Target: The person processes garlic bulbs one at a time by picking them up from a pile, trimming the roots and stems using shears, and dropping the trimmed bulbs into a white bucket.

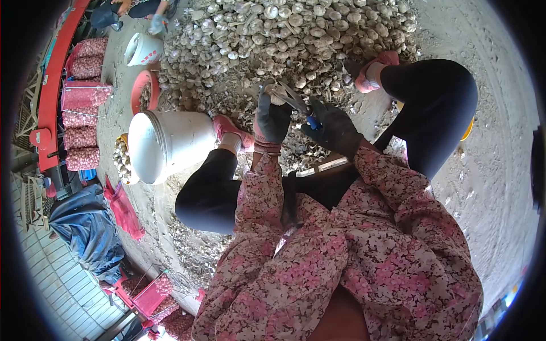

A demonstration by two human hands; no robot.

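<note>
My left hand (273,118), in a dark glove with a pinkish cuff, is closed around a garlic bulb (276,94). My right hand (334,129), gloved as well, grips a pair of shears (293,99) with blue on the handle. The metal blades point up and left, and their tips overlap the bulb in this view. Beyond both hands spreads a large heap of garlic bulbs (296,34) on the ground. Loose skins and trimmings (301,149) lie below the hands, between my feet.
A large white bucket (190,136) lies tilted left of my leg, near a yellow container of garlic (122,159) and a pink-rimmed tub (136,94). Farther off are another white bucket (143,50), stacked net sacks (82,122), a dark tarp (88,227) and a co-worker's gloved hand (157,24).
</note>
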